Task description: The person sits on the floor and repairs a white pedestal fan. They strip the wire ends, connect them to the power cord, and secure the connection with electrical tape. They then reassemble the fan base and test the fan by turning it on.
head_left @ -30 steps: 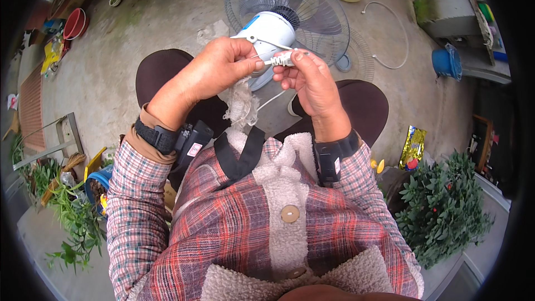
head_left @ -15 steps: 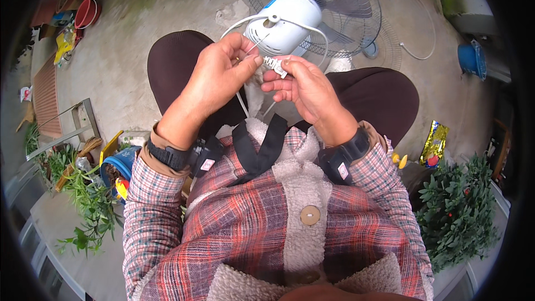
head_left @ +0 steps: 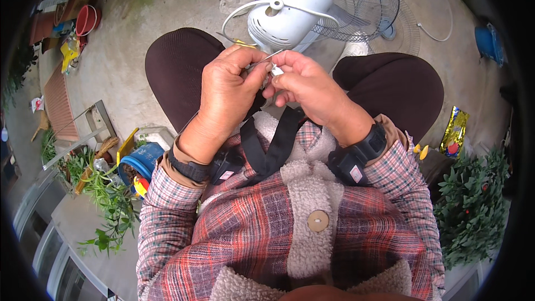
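Observation:
My two hands meet above my lap. Between the fingertips of my left hand (head_left: 231,81) is pinched a thin grey wire (head_left: 272,56), its end angled up toward the right hand. Closed on a small white plastic terminal block (head_left: 277,71), my right hand (head_left: 312,83) covers most of that piece. Whether the wire enters the block I cannot tell. A short yellow strand (head_left: 241,43) shows just beyond the left fingers. Past the hands lies a white electric fan (head_left: 290,14), with a pale cable (head_left: 237,11) looped over its motor housing.
The fan's wire guard (head_left: 365,0) spreads over the concrete floor. A blue bucket (head_left: 146,157) and leafy plants (head_left: 108,200) stand at left, a dark green bush (head_left: 471,206) at right. A gold packet (head_left: 455,132) lies beyond it; a red bucket (head_left: 87,20) sits far left.
My hands have drawn closer together and the right fingers now cover more of the white block. The view has shifted slightly, so the fan sits higher and farther right.

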The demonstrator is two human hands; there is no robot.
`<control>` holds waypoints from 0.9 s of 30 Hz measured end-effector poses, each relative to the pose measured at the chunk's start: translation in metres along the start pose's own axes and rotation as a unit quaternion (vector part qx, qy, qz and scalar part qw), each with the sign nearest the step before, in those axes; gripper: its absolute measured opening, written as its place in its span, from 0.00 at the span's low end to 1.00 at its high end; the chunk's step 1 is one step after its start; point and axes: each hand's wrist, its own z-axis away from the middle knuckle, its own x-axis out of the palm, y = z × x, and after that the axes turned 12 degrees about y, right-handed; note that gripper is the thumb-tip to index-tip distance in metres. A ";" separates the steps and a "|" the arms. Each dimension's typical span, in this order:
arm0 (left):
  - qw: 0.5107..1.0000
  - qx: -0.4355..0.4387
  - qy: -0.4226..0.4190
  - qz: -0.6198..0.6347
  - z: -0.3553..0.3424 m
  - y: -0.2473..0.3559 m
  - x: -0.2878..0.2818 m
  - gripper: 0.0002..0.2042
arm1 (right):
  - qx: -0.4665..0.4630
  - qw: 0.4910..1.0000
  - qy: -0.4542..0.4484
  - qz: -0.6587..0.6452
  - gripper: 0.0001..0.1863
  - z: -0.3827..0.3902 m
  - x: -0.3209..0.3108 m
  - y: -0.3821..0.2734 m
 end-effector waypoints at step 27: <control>0.903 0.152 -0.062 -0.396 -0.003 -0.012 -0.037 0.07 | -0.110 0.973 0.144 0.145 0.13 -0.014 -0.011 0.011</control>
